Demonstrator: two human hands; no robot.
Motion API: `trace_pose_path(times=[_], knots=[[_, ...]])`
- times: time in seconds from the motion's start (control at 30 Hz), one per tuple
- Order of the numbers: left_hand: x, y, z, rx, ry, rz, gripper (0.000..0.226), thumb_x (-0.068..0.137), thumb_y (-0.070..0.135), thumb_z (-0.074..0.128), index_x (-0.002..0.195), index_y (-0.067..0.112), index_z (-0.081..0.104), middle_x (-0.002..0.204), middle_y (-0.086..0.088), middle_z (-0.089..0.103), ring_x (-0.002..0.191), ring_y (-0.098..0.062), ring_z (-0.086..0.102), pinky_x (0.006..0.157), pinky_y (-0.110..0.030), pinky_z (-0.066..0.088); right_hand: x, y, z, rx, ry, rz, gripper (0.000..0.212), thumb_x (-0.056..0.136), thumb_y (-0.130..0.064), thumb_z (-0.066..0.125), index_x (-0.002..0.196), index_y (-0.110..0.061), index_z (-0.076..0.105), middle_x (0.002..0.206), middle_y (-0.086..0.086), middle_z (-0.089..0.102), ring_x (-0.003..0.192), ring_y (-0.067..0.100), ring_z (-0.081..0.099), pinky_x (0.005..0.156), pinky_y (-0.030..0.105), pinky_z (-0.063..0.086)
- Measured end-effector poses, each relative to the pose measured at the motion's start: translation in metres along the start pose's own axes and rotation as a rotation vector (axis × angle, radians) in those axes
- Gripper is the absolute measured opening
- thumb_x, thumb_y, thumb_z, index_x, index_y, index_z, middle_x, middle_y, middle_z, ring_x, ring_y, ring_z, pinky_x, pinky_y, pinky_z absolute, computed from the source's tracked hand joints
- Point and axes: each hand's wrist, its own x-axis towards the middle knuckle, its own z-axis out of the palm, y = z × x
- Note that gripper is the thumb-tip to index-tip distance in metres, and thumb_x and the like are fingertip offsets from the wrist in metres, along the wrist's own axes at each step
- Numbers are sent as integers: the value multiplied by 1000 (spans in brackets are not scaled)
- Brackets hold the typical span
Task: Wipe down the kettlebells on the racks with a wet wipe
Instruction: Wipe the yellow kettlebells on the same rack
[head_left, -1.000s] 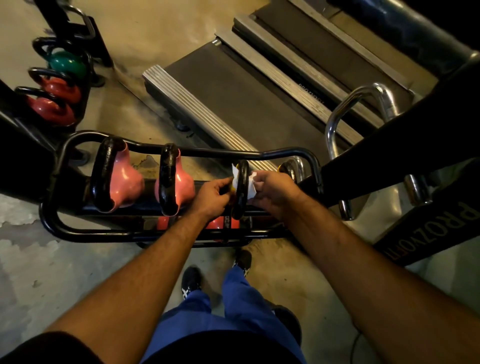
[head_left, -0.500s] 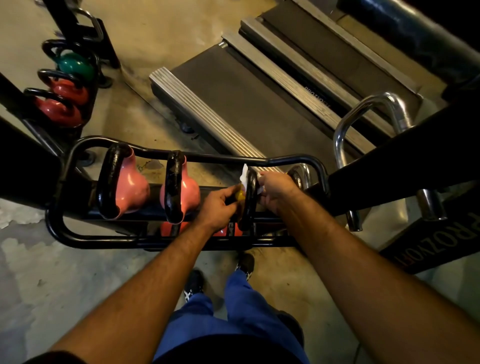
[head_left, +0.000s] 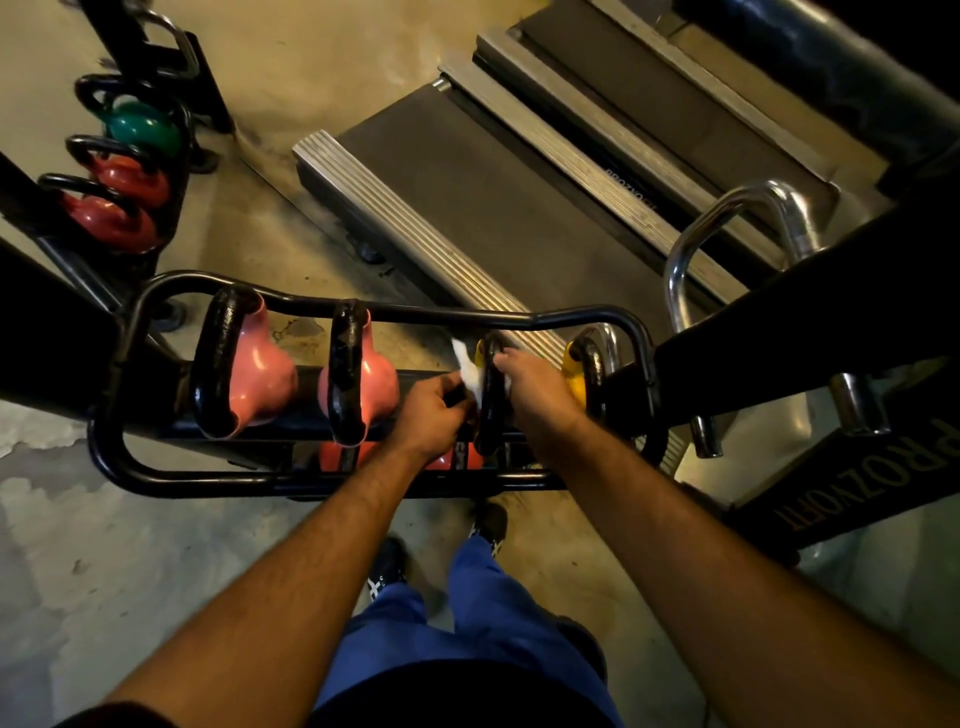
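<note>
Dim gym floor (head_left: 119, 545), hands (head_left: 431, 410) hiding kettlebell (head_left: 489, 395), wipe (head_left: 467, 369)

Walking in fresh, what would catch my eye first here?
Two bare forearms reach down to a black rack, where the left hand and right hand work a white wipe around a black kettlebell handle. Left of them sit two glossy pink kettlebells; treadmills lie beyond.

The rack (head_left: 363, 480) is black. Two kettlebells (head_left: 260, 374) on it are pink with black handles, and one kettlebell (head_left: 575, 379) is yellow. The wet wipe (head_left: 467, 371) is white. The far kettlebells are one green (head_left: 143, 130) and two red (head_left: 132, 179). The trousers (head_left: 467, 634) are blue, and the shoes (head_left: 387, 569) are black with white marks.
</note>
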Motion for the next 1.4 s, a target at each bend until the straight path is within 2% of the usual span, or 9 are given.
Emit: trace_pose_path(times=[0.17, 0.4, 0.53, 0.73, 0.97, 1.1, 1.17, 1.27, 1.4], knots=[[0, 1, 0, 3, -2, 53, 24, 73, 7, 72, 94, 17, 74, 98, -15, 76, 95, -27, 71, 86, -45, 58, -27, 32, -7, -65, -28, -168, 28, 101, -9, 46, 103, -24, 70, 99, 1, 72, 91, 12, 68, 76, 26, 58], [0, 2, 6, 11, 0, 60, 30, 84, -4, 70, 92, 25, 73, 82, 9, 75, 78, -5, 69, 69, -19, 54, -39, 59, -12, -312, 66, -343, 37, 99, -24, 50, 133, -35, 62, 107, -7, 73, 99, 9, 69, 90, 45, 58], [3, 4, 8, 22, 30, 64, 25, 89, 1, 68, 92, 26, 72, 84, 9, 73, 80, -6, 67, 81, -28, 58, -38, 55, -14, -358, 30, -351, 42, 95, -31, 50, 134, -42, 59, 110, -7, 72, 104, 12, 68, 92, 48, 57], [-2, 2, 7, 17, -15, 82, 34, 93, 3, 64, 125, 13, 67, 107, -4, 73, 97, -13, 69, 87, -29, 58, -51, 73, -20, -558, 74, -476, 59, 94, -7, 52, 143, -39, 50, 106, -1, 73, 95, 12, 69, 82, 35, 60], [1, 4, 7, 12, -1, 31, 17, 96, 9, 63, 97, 22, 73, 86, 4, 74, 75, -8, 70, 63, -22, 55, -36, 31, -7, 83, 46, -128, 19, 96, -7, 61, 114, -5, 65, 101, 13, 70, 97, 29, 68, 76, 37, 59], [-1, 6, 9, 0, 4, 35, 25, 94, 8, 65, 115, 19, 71, 97, -2, 75, 76, -8, 70, 65, -25, 57, -26, 1, -9, 247, 10, -28, 36, 91, 7, 41, 118, -10, 58, 101, 14, 62, 84, 24, 63, 64, 31, 53], [-2, 5, 8, 1, 0, 41, 24, 94, 11, 66, 109, 28, 72, 97, -2, 75, 85, -15, 72, 73, -32, 60, -17, -10, -8, 337, 10, 6, 56, 90, 3, 44, 141, -21, 48, 126, 12, 58, 109, 29, 63, 89, 42, 55], [-1, 4, 7, -3, -16, 32, 27, 95, 13, 65, 105, 37, 70, 101, -2, 76, 94, -22, 73, 79, -39, 61, -10, -13, 0, 321, 20, 14, 64, 90, -4, 49, 152, -15, 36, 138, 17, 57, 117, 29, 61, 89, 42, 52], [-1, 2, 7, -44, -25, 13, 29, 94, 8, 64, 99, 36, 72, 94, -1, 76, 89, -23, 74, 69, -34, 60, -19, 2, 5, 165, 8, -121, 41, 94, -14, 51, 134, -8, 57, 117, 13, 65, 102, 19, 63, 74, 26, 52]])
